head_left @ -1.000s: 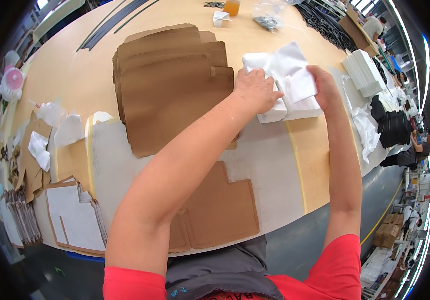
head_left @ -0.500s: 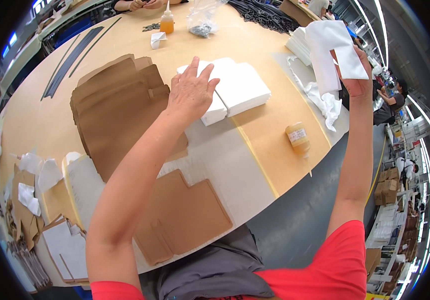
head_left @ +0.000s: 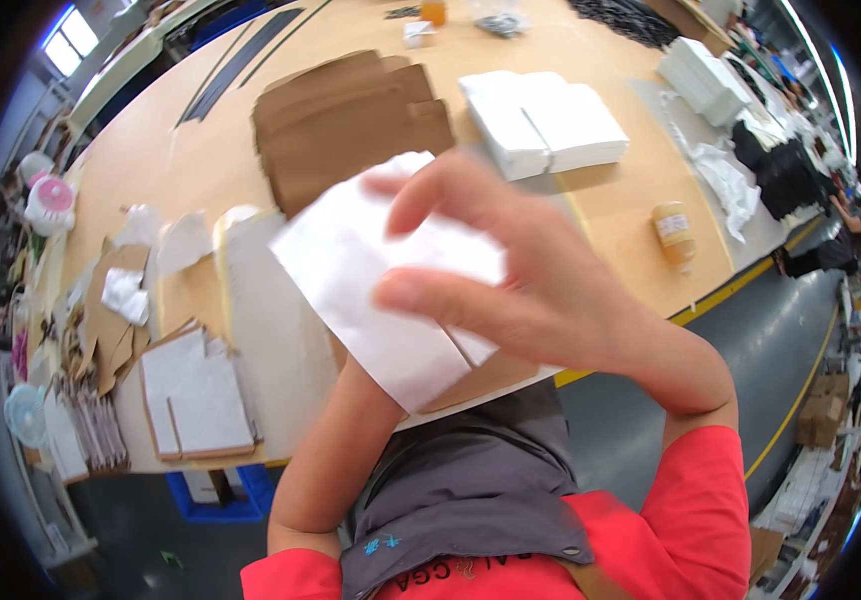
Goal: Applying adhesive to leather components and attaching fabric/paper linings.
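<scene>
A white sheet with a slot is held up in front of me above the table's near edge. My left hand is hidden beneath it, only the forearm showing below. My right hand is over the sheet, motion-blurred, its thumb and fingers apart and curled. Behind lie brown cut pieces and, to their right, a stack of white pieces split by a gap. Brown cardboard shows under the sheet at the near edge.
The table carries white-and-brown pieces at left, dark strips, an amber bottle, folded white material and black material at right. A blue crate is below. A person stands at far right.
The white material has travelled from the upper right to directly in front of me. My right hand has come leftward over it; my left hand has left the stack and moved beneath the sheet.
</scene>
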{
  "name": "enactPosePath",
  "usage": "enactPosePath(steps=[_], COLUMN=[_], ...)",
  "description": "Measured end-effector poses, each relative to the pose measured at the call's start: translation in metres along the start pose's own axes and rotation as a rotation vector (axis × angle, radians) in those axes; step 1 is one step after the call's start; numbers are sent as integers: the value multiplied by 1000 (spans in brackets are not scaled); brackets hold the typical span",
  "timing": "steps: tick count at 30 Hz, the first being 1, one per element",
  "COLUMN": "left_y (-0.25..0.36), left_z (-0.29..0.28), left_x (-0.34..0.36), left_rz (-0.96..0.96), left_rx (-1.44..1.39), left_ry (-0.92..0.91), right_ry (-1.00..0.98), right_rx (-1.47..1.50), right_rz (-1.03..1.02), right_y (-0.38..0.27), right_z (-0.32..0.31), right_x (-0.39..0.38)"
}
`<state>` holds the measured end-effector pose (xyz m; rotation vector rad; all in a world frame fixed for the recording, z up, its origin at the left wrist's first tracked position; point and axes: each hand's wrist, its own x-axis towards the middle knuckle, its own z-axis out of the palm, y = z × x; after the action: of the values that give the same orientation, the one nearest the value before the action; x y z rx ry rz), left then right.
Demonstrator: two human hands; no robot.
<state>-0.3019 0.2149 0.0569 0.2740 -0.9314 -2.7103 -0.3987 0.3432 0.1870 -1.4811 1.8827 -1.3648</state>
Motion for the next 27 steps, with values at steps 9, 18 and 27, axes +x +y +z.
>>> enactPosePath(steps=[9, 18, 27], left_y=[7, 9, 15], left_z=[-17, -23, -42], left_x=[-62, -69, -112], left_rz=[-125, -273, -309], left_rx=[-221, -444, 139], left_ry=[42, 158, 532], right_ry=[82, 177, 234], right_rx=[832, 797, 638], right_rz=[483, 811, 840], right_y=[124, 85, 94], right_z=[-10, 47, 61], right_x=[-71, -125, -138])
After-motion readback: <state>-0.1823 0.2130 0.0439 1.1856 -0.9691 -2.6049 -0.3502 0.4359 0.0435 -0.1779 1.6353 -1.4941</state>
